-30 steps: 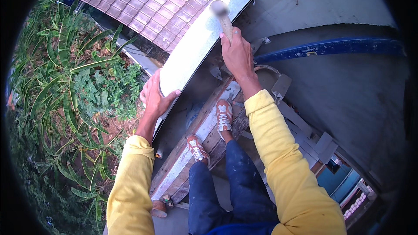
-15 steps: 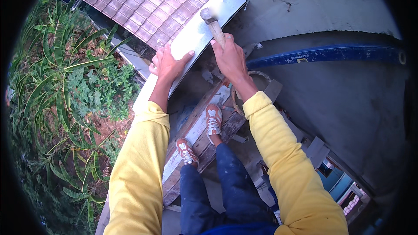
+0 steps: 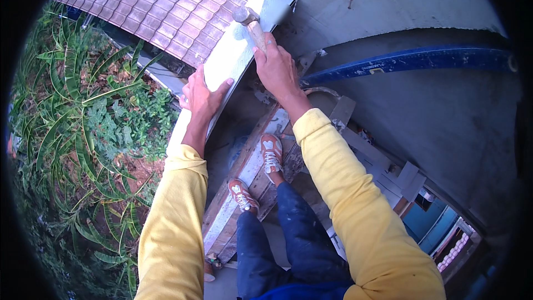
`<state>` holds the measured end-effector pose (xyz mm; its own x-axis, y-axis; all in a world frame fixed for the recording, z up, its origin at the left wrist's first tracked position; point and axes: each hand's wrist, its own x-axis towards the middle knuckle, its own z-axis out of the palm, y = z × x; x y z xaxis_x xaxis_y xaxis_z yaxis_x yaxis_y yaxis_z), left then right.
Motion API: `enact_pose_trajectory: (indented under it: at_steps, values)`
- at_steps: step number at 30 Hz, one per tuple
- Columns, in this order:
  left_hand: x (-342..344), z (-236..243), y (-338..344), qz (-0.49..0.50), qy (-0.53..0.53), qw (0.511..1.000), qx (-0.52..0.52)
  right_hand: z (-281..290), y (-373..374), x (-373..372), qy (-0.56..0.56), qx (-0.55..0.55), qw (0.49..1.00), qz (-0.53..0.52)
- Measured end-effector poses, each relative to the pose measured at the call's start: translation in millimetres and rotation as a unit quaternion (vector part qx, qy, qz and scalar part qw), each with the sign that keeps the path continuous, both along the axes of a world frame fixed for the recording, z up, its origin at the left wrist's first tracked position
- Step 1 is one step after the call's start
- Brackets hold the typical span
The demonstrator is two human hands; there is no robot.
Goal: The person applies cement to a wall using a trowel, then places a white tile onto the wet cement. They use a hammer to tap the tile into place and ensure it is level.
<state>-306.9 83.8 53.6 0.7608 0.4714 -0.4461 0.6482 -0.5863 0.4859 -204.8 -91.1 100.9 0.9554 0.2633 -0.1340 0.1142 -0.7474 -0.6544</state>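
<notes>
My right hand (image 3: 279, 72) is closed round the wooden handle of a hammer (image 3: 255, 29). The hammer's metal head is over a long white board or ledge (image 3: 230, 53) and throws a small shadow on it; whether it touches I cannot tell. Lower down the same white piece, my left hand (image 3: 201, 93) grips it, thumb on the near side and fingers toward the roof side. Both forearms are in yellow sleeves.
My shoes stand on paint-marked wooden planks (image 3: 252, 169). Roof tiles (image 3: 166, 5) lie beyond the white piece, leafy plants (image 3: 83, 111) far below on the left. A long blue level (image 3: 411, 61) lies against the grey wall (image 3: 438, 111) at right.
The view has shifted, so the white piece, hammer and both hands appear further left. Both hands keep their grips. The hammer has moved only slightly against the white piece.
</notes>
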Motion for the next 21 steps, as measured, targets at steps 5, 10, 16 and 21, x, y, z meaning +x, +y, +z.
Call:
enact_pose_trajectory:
  at_steps: [5, 10, 16, 21]
  values:
    - [-11.0, -6.9, 3.3, 0.005, -0.011, 1.0, 0.007, 19.6, 36.8, 1.5, 0.174, 0.02, 0.979, -0.101]
    - [-4.8, -13.6, 1.9, -0.004, -0.015, 1.0, 0.018, 17.3, 97.3, 16.4, 0.19, 0.316, 0.927, -0.073]
    - [0.1, -3.4, -0.3, 0.006, 0.019, 1.0, -0.011, -7.2, 162.9, 62.4, 0.405, 0.397, 0.807, -0.165]
    - [-8.5, -14.9, 0.7, -0.002, -0.03, 0.999, 0.015, -50.0, 198.7, 87.5, 0.351, 0.452, 0.713, -0.405]
